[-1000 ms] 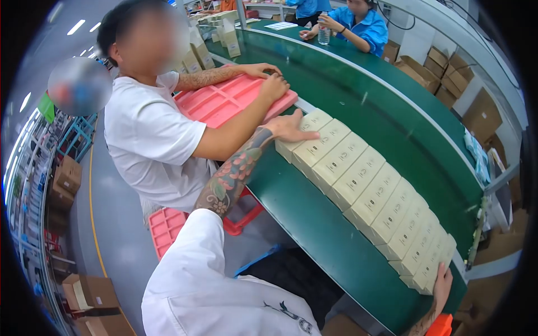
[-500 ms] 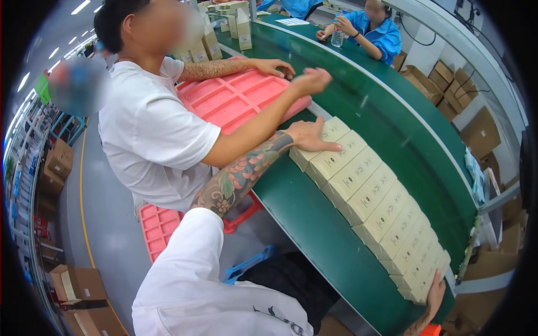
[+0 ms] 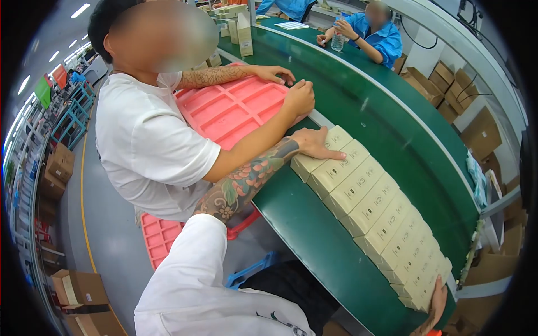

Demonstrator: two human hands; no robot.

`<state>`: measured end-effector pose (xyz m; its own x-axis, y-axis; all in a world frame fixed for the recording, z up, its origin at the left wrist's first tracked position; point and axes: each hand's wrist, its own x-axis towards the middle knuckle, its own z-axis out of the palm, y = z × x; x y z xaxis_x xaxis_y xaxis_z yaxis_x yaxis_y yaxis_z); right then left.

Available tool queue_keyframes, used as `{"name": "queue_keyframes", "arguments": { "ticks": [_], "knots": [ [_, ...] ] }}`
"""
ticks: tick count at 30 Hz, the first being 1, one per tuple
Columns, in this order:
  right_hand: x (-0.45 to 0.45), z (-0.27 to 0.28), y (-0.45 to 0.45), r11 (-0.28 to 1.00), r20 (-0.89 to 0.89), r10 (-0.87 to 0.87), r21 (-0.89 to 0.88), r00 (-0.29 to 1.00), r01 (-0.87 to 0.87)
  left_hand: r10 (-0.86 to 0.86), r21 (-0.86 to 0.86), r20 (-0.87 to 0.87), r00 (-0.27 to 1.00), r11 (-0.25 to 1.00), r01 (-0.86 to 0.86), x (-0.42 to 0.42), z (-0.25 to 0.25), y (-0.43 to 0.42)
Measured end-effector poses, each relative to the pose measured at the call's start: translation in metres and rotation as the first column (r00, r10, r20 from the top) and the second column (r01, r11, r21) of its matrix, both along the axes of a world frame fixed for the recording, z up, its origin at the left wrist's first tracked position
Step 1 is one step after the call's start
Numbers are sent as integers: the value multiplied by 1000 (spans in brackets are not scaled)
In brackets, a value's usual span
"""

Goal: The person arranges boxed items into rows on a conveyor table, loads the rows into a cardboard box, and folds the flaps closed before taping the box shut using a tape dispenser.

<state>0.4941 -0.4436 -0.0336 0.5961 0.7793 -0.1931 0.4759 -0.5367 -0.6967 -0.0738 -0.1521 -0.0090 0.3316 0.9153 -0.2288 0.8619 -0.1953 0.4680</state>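
Observation:
A row of several cream-coloured cartons (image 3: 386, 210) stands side by side on the green work surface, small dark print on their tops. My left hand (image 3: 316, 143), at the end of a tattooed arm, grips the far end of the row; its thumb lies across the top of a carton and its other fingers are partly hidden. At the near end, my right hand (image 3: 439, 301) holds the last carton from outside, fingers along its side. The row sits between my two hands.
A co-worker in a white T-shirt (image 3: 151, 140) sits at my left, arms over a pink compartment tray (image 3: 235, 106). Green belt (image 3: 386, 134) runs beyond the cartons. Across it, a person in blue (image 3: 370, 39) holds a bottle (image 3: 338, 40). Cardboard boxes (image 3: 481, 131) lie at right.
The co-worker's nearer hand has come down and back toward the pink tray. My hands stay at both ends of the carton row, which has barely shifted in view.

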Motion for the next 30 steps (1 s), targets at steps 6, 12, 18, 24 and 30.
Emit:
{"name": "queue_keyframes", "arguments": {
  "ticks": [6, 12, 18, 24, 30],
  "knots": [
    [-37, 16, 7, 982, 166, -124, -119, 978, 145, 47, 57, 59, 997, 997, -50, 1, -1, -7],
    [-20, -1, 3, 999, 187, -20, 33, 982, 14, 44, 111, 76, 996, 992, -52, 0, -4, -10],
    [-27, -3, -5, 988, 265, -99, 139, 959, 64, 45, 195, 188, 981, 977, -83, -4, 0, -22],
    [-32, -2, -35, 952, 504, -188, 305, 843, 30, 108, 255, 397, 912, 941, -223, -15, 14, -71],
    [-20, -42, -46, 724, 228, -322, 684, 919, 84, 81, 261, 724, 685, 888, -380, -14, -22, -89]
  ]
}}
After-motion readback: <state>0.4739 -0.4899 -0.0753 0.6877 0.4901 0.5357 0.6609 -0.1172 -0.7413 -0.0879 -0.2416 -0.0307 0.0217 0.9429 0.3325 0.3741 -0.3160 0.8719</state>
